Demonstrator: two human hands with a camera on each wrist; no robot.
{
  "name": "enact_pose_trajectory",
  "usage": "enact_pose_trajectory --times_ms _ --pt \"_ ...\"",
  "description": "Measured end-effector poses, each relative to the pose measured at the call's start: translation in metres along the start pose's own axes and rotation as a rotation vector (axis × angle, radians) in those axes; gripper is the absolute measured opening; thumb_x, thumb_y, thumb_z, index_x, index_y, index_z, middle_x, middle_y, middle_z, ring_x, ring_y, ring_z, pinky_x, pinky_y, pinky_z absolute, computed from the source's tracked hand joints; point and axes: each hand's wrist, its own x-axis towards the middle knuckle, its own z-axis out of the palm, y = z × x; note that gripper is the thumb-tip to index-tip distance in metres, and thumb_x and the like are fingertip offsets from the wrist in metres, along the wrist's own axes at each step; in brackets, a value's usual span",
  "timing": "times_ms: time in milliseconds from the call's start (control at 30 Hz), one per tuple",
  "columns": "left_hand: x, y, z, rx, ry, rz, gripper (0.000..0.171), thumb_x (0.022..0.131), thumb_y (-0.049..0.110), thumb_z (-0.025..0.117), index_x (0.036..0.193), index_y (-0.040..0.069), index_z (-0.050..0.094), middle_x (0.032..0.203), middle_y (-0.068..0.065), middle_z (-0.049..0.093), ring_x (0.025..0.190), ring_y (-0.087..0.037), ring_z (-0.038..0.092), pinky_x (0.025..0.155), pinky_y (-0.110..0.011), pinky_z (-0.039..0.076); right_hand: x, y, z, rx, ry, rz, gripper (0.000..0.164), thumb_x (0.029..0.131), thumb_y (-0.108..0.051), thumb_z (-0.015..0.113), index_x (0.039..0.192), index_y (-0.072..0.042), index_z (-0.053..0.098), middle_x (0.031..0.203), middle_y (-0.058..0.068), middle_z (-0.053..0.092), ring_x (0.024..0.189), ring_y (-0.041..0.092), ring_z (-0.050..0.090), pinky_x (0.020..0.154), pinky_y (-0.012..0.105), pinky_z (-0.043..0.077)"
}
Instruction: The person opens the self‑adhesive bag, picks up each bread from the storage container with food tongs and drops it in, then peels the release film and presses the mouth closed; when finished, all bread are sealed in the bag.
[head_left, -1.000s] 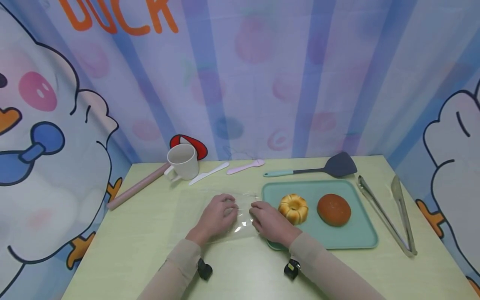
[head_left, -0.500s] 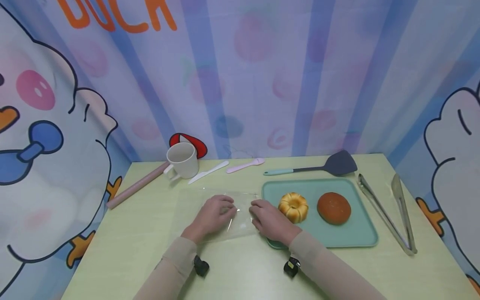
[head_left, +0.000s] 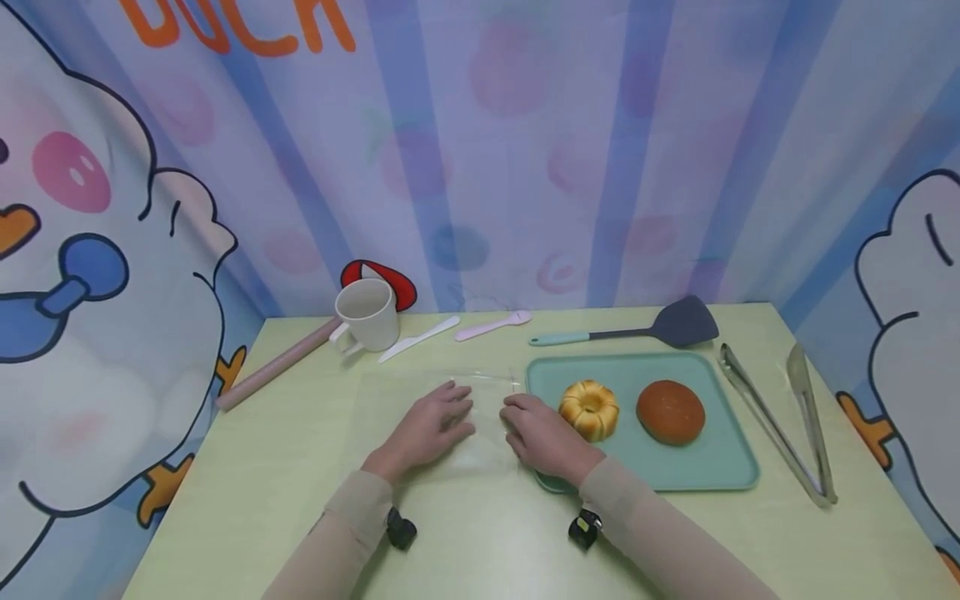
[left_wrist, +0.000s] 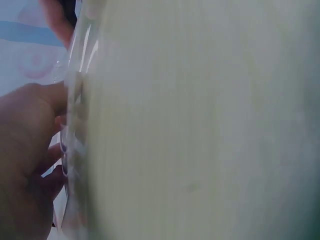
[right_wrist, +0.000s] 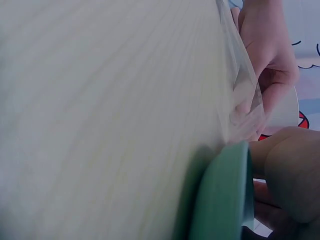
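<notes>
1. A clear bag (head_left: 486,425) lies flat on the worktop (head_left: 472,542), just left of the tray (head_left: 682,473) and beneath both hands.
2. The left hand (head_left: 422,429) rests on the bag's middle, palm down, fingers apart and loosely bent, pointing toward the right hand.
3. The right hand (head_left: 546,440) is at the bag's right edge, its fingers bent and close together; whether they pinch the film cannot be told, as the fingertips are hidden.
4. A gap separates the two hands, with shiny film showing between them. The right wrist view shows the tray's rim close beside the right hand.
5. On the tray sit two buns, apart from each other: a yellow ring bun (head_left: 576,412) nearer the right hand, and a brown round bun (head_left: 670,412) farther right.
6. Behind the tray lies a spatula (head_left: 681,322), its dark blade to the right and pale green handle to the left. Metal tongs (head_left: 773,433) lie spread to the tray's right.
7. Behind the bag are a white knife (head_left: 418,339) and a pink utensil (head_left: 491,326), lying near each other.
8. Left of the knife stands a white mug (head_left: 375,329), upright; a pink rod (head_left: 279,364) slants from it toward the worktop's left edge.
</notes>
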Motion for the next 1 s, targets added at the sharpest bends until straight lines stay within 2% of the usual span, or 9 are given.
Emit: enact_pose_trajectory --times_ms 67,267,467,567,767,900,1000 --pt "0.001 0.001 0.0 0.017 0.001 -0.001 0.045 0.102 0.028 0.071 0.138 0.001 0.067 0.155 -0.013 0.055 0.151 -0.041 0.041 0.123 -0.055 0.033 0.0 0.0 -0.001 -0.001 0.002 0.0 0.034 0.101 -0.016 0.071 0.129 0.002 0.068 0.141 0.02 0.061 0.132 0.035 0.058 0.112 0.046 0.049" --pt "0.0 0.003 -0.001 0.063 0.062 -0.008 0.026 0.102 0.019 0.07 0.123 0.006 0.077 0.144 -0.012 0.065 0.144 -0.042 0.049 0.122 -0.061 0.033 0.001 0.0 -0.001 -0.002 0.01 -0.02 0.032 0.101 -0.015 0.07 0.128 0.003 0.068 0.14 0.02 0.062 0.131 0.035 0.058 0.111 0.046 0.049" --pt "-0.002 0.002 -0.002 0.026 0.209 -0.009 0.024 0.104 0.02 0.066 0.121 0.007 0.078 0.138 -0.013 0.069 0.14 -0.044 0.053 0.117 -0.076 0.026 0.0 0.0 -0.001 -0.003 0.017 -0.025 0.031 0.101 -0.014 0.071 0.128 0.002 0.069 0.139 0.02 0.063 0.13 0.035 0.059 0.111 0.046 0.05" --pt "-0.003 0.001 -0.003 -0.003 0.272 -0.007 0.023 0.105 0.019 0.064 0.119 0.007 0.078 0.139 -0.015 0.068 0.14 -0.047 0.052 0.116 -0.079 0.024 0.0 0.0 0.0 -0.007 0.024 -0.021 0.031 0.1 -0.014 0.072 0.127 0.0 0.07 0.139 0.02 0.063 0.129 0.035 0.06 0.11 0.047 0.05" --pt "-0.008 -0.002 -0.006 -0.121 0.343 -0.017 0.023 0.107 0.016 0.059 0.12 0.006 0.076 0.141 -0.016 0.066 0.141 -0.049 0.05 0.116 -0.079 0.022 -0.001 -0.001 -0.001 0.018 0.012 -0.003 0.032 0.099 -0.015 0.073 0.127 -0.001 0.071 0.144 0.023 0.059 0.134 0.038 0.057 0.111 0.05 0.049" --pt "-0.011 -0.004 -0.008 -0.205 0.375 -0.023 0.021 0.108 0.015 0.056 0.117 0.007 0.074 0.14 -0.015 0.067 0.142 -0.05 0.048 0.117 -0.079 0.02 0.0 -0.001 -0.003 0.032 -0.019 0.015 0.033 0.1 -0.016 0.072 0.129 -0.001 0.07 0.147 0.024 0.057 0.137 0.039 0.055 0.112 0.051 0.048" --pt "-0.013 -0.006 -0.009 -0.246 0.38 -0.035 0.019 0.109 0.015 0.055 0.115 0.009 0.072 0.142 -0.014 0.066 0.144 -0.049 0.047 0.12 -0.074 0.022 0.0 -0.001 -0.004 0.036 -0.026 0.018 0.033 0.1 -0.016 0.071 0.129 -0.001 0.07 0.147 0.023 0.057 0.137 0.039 0.054 0.113 0.051 0.047"
